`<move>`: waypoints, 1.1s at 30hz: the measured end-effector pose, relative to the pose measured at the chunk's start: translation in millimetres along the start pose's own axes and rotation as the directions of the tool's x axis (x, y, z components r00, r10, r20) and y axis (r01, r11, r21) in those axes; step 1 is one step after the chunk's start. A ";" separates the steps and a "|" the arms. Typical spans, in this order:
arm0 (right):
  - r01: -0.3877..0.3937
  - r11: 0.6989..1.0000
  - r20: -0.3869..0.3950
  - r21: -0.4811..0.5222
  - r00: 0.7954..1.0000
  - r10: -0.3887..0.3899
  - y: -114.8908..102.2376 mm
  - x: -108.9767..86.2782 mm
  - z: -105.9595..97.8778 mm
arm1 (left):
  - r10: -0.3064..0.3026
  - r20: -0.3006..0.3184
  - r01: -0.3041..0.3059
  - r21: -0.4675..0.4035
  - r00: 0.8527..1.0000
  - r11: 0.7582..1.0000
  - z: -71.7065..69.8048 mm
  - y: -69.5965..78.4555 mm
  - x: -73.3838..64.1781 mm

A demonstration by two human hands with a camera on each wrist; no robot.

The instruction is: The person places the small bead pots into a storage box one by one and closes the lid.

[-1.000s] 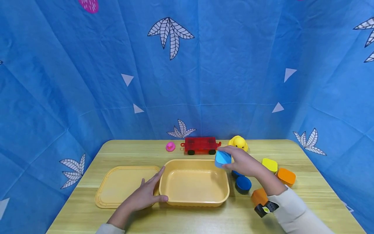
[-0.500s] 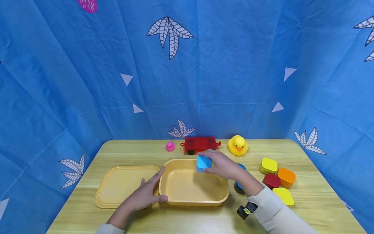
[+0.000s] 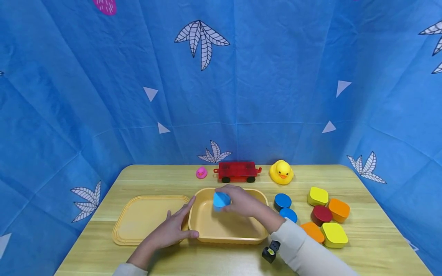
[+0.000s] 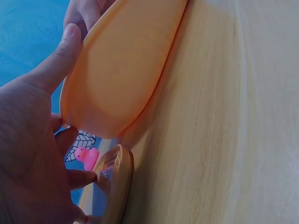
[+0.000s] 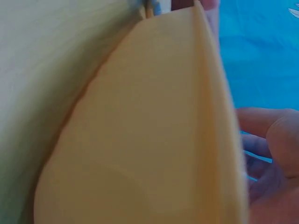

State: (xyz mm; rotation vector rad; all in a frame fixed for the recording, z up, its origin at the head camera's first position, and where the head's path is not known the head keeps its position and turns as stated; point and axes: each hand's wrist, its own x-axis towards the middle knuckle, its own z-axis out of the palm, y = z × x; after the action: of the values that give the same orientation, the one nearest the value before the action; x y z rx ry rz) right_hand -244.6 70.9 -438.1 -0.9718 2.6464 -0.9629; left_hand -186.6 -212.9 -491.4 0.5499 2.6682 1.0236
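Observation:
My right hand (image 3: pixel 243 203) pinches a light blue block (image 3: pixel 221 200) with rounded corners, over the inside of a pale orange tub (image 3: pixel 229 240). Whether the block touches the tub's floor I cannot tell. My left hand (image 3: pixel 171 228) rests against the tub's left end, thumb at the front corner and index finger stretched along the side. In the left wrist view, the left thumb (image 4: pixel 58 58) lies on the rim of the tub (image 4: pixel 126 65). The right wrist view shows the tub's outer wall (image 5: pixel 121 116) before the right hand (image 5: pixel 275 154); the block is hidden there.
A flat lid-like piece (image 3: pixel 148 220) lies left of the tub. Behind stand a pink duck (image 3: pixel 202 173), a red toy wagon (image 3: pixel 236 171) and a yellow duck (image 3: pixel 281 172). To the right are blue round blocks (image 3: pixel 282 201), a dark red block (image 3: pixel 321 214), and yellow (image 3: pixel 334 234) and orange (image 3: pixel 339 209) blocks.
My right hand has carried the light blue block leftward, from the tub's right rim to over its inside. The blocks at the right have come into fuller view. The left hand stays put.

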 end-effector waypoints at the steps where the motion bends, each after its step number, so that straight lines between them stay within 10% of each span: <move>1: 0.000 1.000 0.003 0.008 1.000 -0.001 -0.9 2.1 2.8 | -0.002 0.003 0.002 0.000 1.000 1.000 -0.1 0.0 0.4; 33: -0.074 0.993 -0.067 -0.097 0.995 0.068 -8.2 23.1 46.1 | -0.022 0.054 0.021 0.012 0.998 1.000 1.3 5.4 1.9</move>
State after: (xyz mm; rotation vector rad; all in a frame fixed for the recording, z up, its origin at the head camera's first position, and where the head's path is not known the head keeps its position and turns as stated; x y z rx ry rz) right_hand -242.0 27.8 -467.4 -0.8739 2.7846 -0.8686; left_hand -186.5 -207.6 -488.9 0.5423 2.6284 0.9733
